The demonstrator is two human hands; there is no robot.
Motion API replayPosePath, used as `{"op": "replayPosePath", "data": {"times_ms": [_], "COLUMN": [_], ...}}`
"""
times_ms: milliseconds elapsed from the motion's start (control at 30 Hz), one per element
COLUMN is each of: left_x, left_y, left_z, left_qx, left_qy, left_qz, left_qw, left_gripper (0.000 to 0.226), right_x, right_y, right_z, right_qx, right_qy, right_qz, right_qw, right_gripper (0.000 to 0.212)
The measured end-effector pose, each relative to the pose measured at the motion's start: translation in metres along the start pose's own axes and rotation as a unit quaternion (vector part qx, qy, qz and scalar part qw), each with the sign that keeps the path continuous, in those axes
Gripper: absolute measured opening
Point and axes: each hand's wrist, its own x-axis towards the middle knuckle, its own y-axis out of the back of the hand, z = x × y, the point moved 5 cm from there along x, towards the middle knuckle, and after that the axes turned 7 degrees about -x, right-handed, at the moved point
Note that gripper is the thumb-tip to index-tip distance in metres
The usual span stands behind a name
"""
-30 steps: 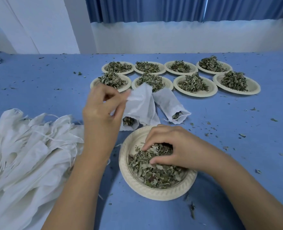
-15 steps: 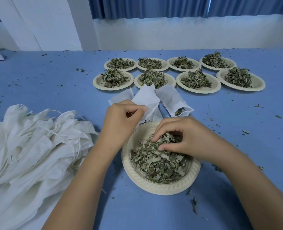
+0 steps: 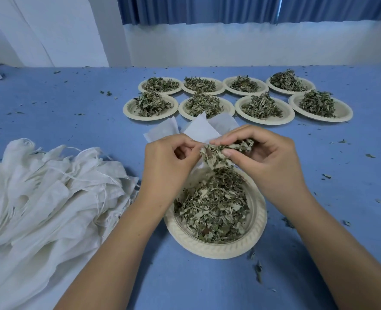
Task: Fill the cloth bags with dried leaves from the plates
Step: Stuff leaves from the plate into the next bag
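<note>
A cream paper plate (image 3: pixel 215 250) of dried leaves sits on the blue table just in front of me. Above its far edge my right hand (image 3: pixel 265 157) pinches a clump of dried leaves (image 3: pixel 216 154). My left hand (image 3: pixel 169 159) pinches the mouth of a white cloth bag (image 3: pixel 199 130), right against that clump. The bag's opening is hidden behind my fingers and the leaves. Two more white bags (image 3: pixel 162 130) lie beside it, one on each side.
Several cream plates (image 3: pixel 319 116) heaped with dried leaves stand in two rows at the back. A pile of empty white drawstring bags (image 3: pixel 51 198) covers the left of the table. Loose leaf bits (image 3: pixel 258 270) are scattered over the blue cloth.
My right hand has lifted a clump of leaves off the near plate up to the bag. My left hand has brought the bag's mouth down toward the plate.
</note>
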Motion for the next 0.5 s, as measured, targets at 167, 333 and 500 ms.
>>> {"op": "replayPosePath", "data": {"times_ms": [167,333,500], "left_x": [-0.0028,-0.0034,-0.0034], "left_y": [0.0006,0.0063,0.0076], "left_z": [0.0028,0.0033,0.0024], "left_qx": [0.010,-0.016,-0.016], "left_qy": [-0.030,-0.037,-0.020], "left_qz": [0.020,0.077,0.093], "left_qw": [0.999,0.996,0.995], "left_gripper": [0.016,0.010,0.007], "right_x": [-0.0034,-0.0027,-0.0046], "right_y": [-0.0066,-0.0064,-0.0050], "right_z": [0.0015,0.0003,-0.0049], "right_qx": [-0.090,-0.192,-0.185], "right_qy": [0.017,0.052,0.073], "right_qz": [0.010,0.026,0.032], "right_qw": [0.996,0.980,0.980], "right_gripper": [0.012,0.014,0.014]}}
